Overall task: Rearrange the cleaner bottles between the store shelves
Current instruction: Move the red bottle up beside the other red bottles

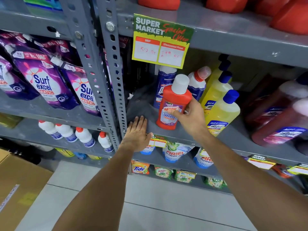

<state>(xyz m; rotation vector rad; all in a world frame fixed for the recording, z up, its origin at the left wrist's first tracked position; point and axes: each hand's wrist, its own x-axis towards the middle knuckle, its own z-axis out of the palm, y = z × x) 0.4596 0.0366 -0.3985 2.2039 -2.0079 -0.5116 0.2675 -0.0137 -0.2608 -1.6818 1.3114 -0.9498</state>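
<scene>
A red Harpic bathroom cleaner bottle [173,105] with a white cap stands on the grey middle shelf [166,133], near its front edge. My right hand [188,117] is wrapped around its lower right side, thumb across the label. My left hand [137,133] lies flat and open on the shelf's front edge, left of the bottle, holding nothing. Behind the red bottle stand two blue-labelled bottles [164,84] and several yellow cleaner bottles [221,110] with blue caps. Dark red cleaner bottles [276,117] sit further right.
Purple Surf Excel pouches [43,82] fill the left unit, with white bottles [83,136] below. A perforated grey upright [115,90] splits the units. A yellow-green offer sign [161,41] hangs overhead. Red containers [233,4] sit above, detergent packs [175,153] below, a cardboard box [20,184] on the floor.
</scene>
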